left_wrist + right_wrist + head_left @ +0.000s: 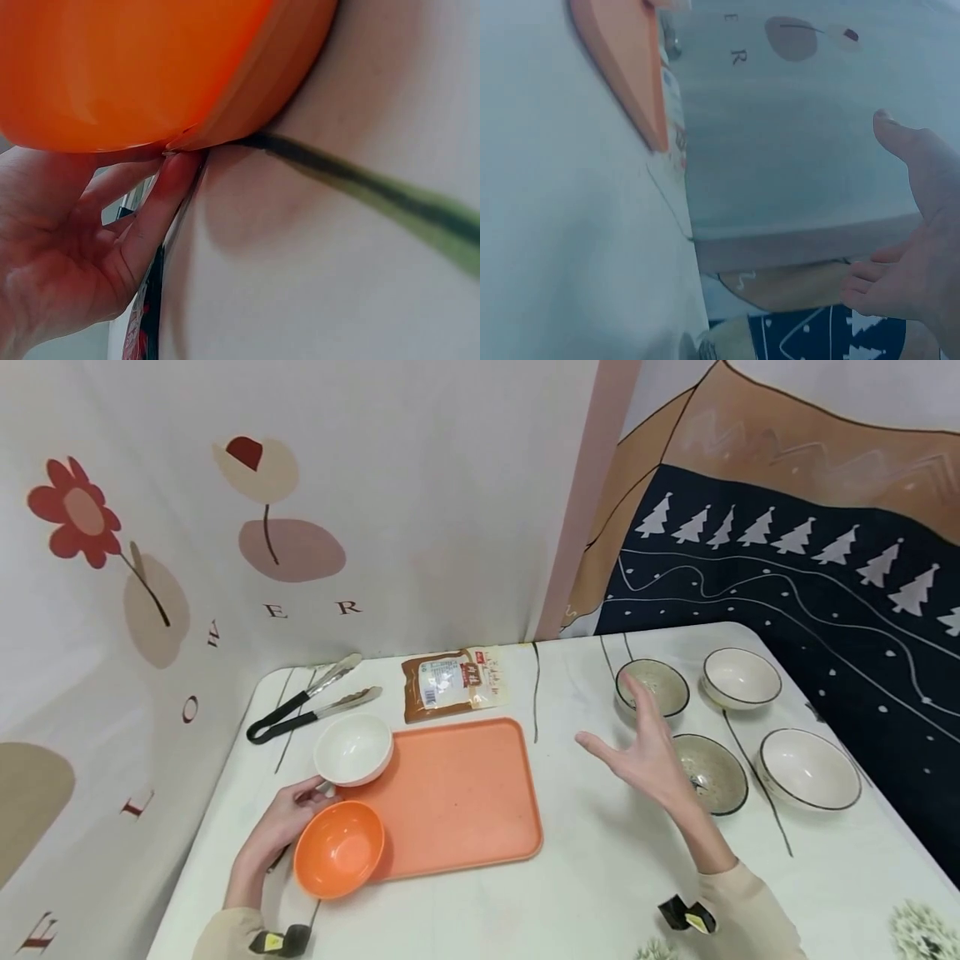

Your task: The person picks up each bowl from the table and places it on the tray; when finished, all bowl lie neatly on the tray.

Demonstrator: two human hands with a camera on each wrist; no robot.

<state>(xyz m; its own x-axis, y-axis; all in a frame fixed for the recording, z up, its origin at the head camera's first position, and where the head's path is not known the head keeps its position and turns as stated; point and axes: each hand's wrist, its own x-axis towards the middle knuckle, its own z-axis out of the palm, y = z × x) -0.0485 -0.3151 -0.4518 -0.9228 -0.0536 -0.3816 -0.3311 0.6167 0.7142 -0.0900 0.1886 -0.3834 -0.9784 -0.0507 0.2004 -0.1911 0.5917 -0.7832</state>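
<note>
My left hand (285, 814) is at the left side of the peach tray (465, 810), between a white bowl (352, 750) and an orange bowl (339, 850). In the left wrist view its fingertips (176, 169) come together right at the lower edge of the orange bowl (127, 67), which hides the thumb; I cannot tell whether they grip it. Both bowls overlap the tray's left side. My right hand (648, 760) has its thumb and fingers spread, holding nothing, and overlaps two grey-beige bowls with dark rims, one behind (656, 689) and one in front (716, 777).
Metal tongs (311, 702) with black handles lie at the back left. A brown-and-white food packet (453, 683) lies behind the tray. Two cream bowls, one farther back (742, 678) and one nearer (810, 768), stand at the right. Printed curtains (450, 502) hang behind the table.
</note>
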